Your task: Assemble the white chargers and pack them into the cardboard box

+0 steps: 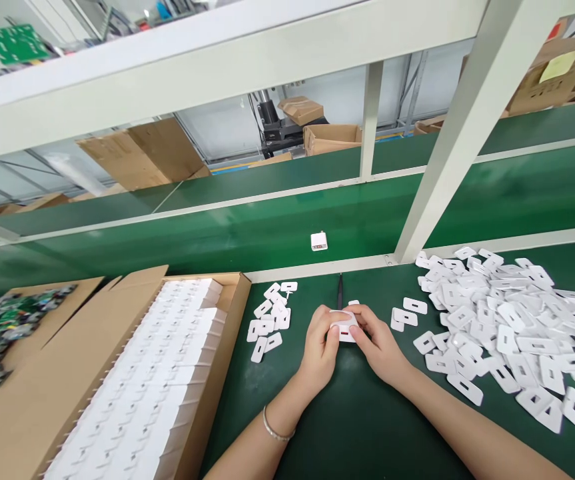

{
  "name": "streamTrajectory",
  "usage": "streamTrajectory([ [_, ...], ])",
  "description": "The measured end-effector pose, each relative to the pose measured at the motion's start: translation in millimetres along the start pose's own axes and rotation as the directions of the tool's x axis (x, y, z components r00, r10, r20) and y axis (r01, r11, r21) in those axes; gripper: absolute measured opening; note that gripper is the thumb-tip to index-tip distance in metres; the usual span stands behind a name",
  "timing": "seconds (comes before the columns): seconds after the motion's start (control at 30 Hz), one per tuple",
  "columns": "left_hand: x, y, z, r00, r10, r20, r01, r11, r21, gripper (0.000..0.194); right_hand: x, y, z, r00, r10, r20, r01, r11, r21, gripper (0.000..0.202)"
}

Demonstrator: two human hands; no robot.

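Note:
A small white plastic device housing point(346, 327) with a dark reddish window on its front is held between both my hands, low over the green bench. My left hand point(318, 345) grips its left side, thumb in front and fingers over the top. My right hand point(378, 341) closes on its right side with the thumb at the front edge. Just beyond my fingers lie dark pointed tweezers point(340, 291). A few white faceplates with slots point(404, 316) lie right of my right hand. The housing's back and underside are hidden.
A large heap of slotted white faceplates point(512, 327) covers the right of the bench; a smaller group point(272, 317) lies left. An open carton point(232, 333) holds rows of white parts. Circuit boards point(12, 333) lie far left. A metal post point(447, 153) rises behind.

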State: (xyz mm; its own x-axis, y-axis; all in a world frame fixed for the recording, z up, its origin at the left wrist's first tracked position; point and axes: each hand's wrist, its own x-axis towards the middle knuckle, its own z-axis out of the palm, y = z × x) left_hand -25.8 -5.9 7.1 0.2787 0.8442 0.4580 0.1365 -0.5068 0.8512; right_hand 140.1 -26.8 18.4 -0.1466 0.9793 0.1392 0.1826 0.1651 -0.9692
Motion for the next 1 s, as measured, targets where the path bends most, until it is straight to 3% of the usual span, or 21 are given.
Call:
streamTrajectory([
  [0.17, 0.0, 0.1, -0.5, 1.000, -0.019, -0.002, 0.019, 1.000, -0.010, 0.038, 0.3, 0.8, 1.1, 1.000, 0.017, -0.016, -0.018, 0.999, -0.039, 0.039],
  [0.3, 0.4, -2.7, -0.2, 0.995, -0.078, 0.062, 0.081, 0.995, -0.051, 0.049, 2.5, 4.3, 0.6, 0.996, 0.069, -0.051, -0.072, 0.996, -0.055, 0.040],
  [0.47, 1.6, -3.7, 3.1, 0.982, -0.164, 0.098, 0.171, 0.982, -0.077, 0.043, 4.1, 4.5, -1.2, 0.993, 0.082, -0.079, -0.087, 0.994, -0.063, 0.042],
  [0.6, 3.0, -5.8, 2.8, 0.984, -0.156, 0.085, 0.161, 0.985, -0.056, 0.040, 3.6, 3.2, -0.4, 0.995, 0.080, -0.065, -0.086, 0.992, -0.089, 0.040],
  [0.83, 2.4, -6.6, -2.1, 0.999, -0.029, 0.044, 0.030, 0.999, -0.015, 0.037, 1.0, 0.6, 2.4, 0.998, 0.032, -0.048, -0.035, 0.996, -0.082, 0.034],
  [1.0, 1.4, -6.3, -1.2, 0.988, -0.128, 0.085, 0.133, 0.989, -0.065, 0.047, 0.2, 4.9, 3.1, 0.995, 0.040, -0.096, -0.051, 0.992, -0.116, 0.032],
])
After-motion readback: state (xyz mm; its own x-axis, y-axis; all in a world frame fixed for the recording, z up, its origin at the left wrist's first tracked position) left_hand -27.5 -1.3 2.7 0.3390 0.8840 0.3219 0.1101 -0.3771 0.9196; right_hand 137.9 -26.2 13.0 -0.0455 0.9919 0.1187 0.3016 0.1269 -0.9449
